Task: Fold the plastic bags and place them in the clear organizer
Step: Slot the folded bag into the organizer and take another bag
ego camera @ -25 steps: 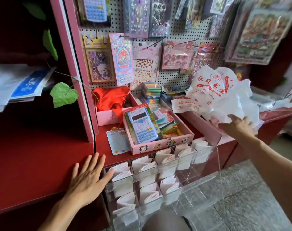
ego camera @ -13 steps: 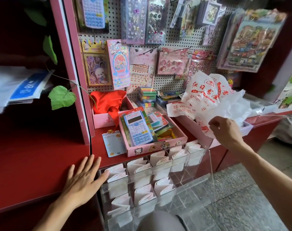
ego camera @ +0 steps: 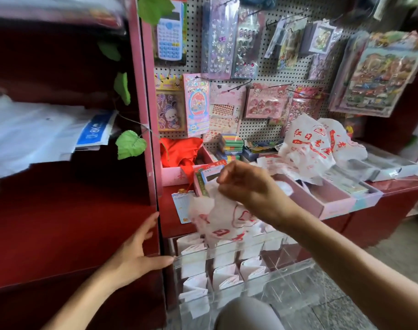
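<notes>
The right hand (ego camera: 245,186) has come away from the crumpled heap of white plastic bags with red print (ego camera: 310,148) on the counter and now pinches a single white red-printed bag (ego camera: 217,217) from its top, letting it hang unfolded just above the clear acrylic compartment organizer (ego camera: 270,279). The left hand (ego camera: 136,256) stays flat and open-fingered against the red cabinet beside the organizer's edge. Folding likely comes next.

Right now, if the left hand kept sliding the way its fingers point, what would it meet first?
The left hand points right. Its fingertips are already at the near left corner of the clear organizer, so it would likely push against that wall first; actual contact is unclear.
</notes>
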